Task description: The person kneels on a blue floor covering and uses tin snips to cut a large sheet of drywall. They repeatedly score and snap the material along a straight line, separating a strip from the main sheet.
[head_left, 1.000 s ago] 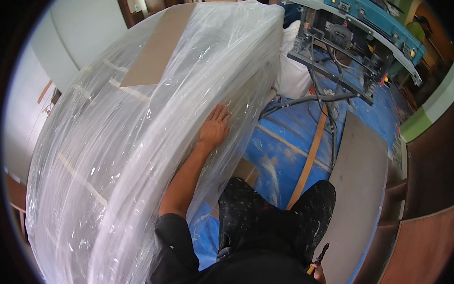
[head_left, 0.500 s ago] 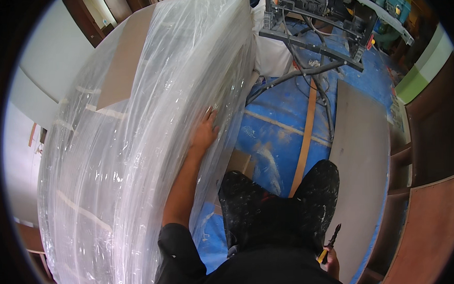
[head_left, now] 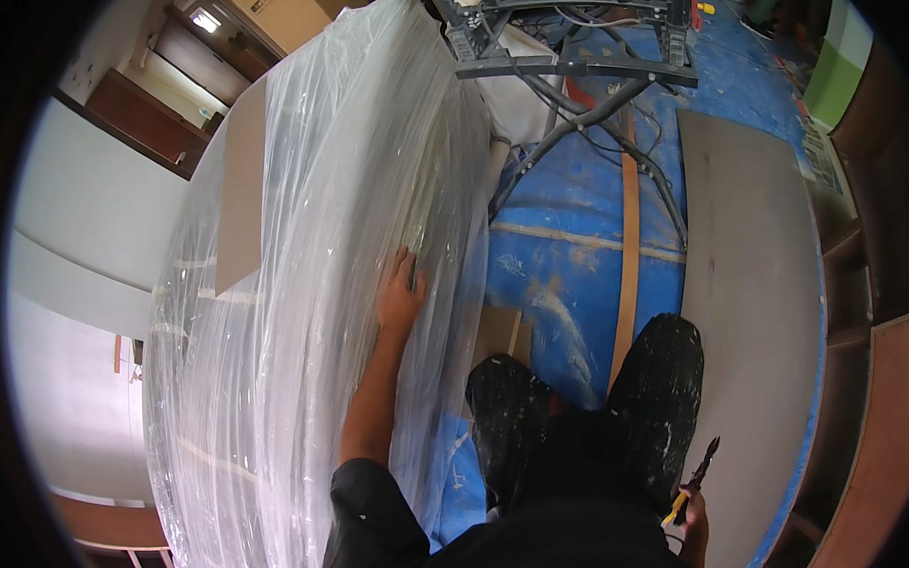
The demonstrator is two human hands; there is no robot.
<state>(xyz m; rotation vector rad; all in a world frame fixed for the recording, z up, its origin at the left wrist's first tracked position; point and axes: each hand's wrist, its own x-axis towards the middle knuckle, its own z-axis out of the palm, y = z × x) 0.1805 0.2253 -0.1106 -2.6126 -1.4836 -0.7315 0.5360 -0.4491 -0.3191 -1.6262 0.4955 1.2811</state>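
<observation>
My left hand (head_left: 402, 298) lies against the side of a large stack or piece wrapped in clear plastic sheeting (head_left: 312, 349), fingers stretched out and slightly apart. What is under the sheeting is blurred by its folds. Low at the right, beside my thigh, my right hand (head_left: 694, 526) is closed around pliers (head_left: 703, 463) with yellow-and-black handles and dark jaws that point up and away. The hand's lower part is partly hidden by my body.
A black folding tool stand (head_left: 577, 71) with crossed legs stands ahead on blue floor sheeting (head_left: 519, 267). A long wood strip (head_left: 628, 248) and a wide grey-brown board (head_left: 750, 294) lie along the floor. Brown shelving (head_left: 858, 380) lines the right; cardboard (head_left: 239, 186) lies on the plastic.
My view has shifted, so the stand sits higher and further left. My left hand has stayed on the plastic with its fingers a little more bent; the right still holds the pliers.
</observation>
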